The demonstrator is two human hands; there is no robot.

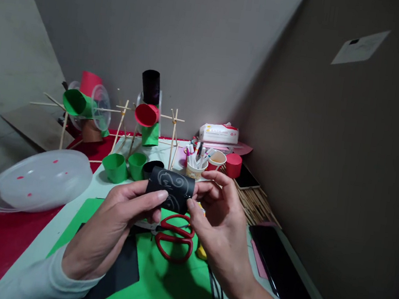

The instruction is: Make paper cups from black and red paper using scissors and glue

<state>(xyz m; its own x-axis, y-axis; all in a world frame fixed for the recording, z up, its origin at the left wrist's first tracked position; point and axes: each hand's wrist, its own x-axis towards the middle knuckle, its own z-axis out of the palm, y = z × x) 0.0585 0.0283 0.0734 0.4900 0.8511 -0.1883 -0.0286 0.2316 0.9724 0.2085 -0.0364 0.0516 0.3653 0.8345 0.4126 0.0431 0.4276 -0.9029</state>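
A black cup (171,191) is being held over the middle of the table, gripped from the left by the left hand (109,235) and from the right by the right hand (221,226). White swirls are already showing on it, so its decoration seems well advanced. Scissors (175,240) are lying idle on green paper (166,287) below. Green cups (115,167) are standing loose beyond, near wheels (148,113) already carrying cups.

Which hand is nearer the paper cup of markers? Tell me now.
Right. The right hand is just below the cup of markers, fingertips close by; the left hand lies further down-left, across the black cup both hold.
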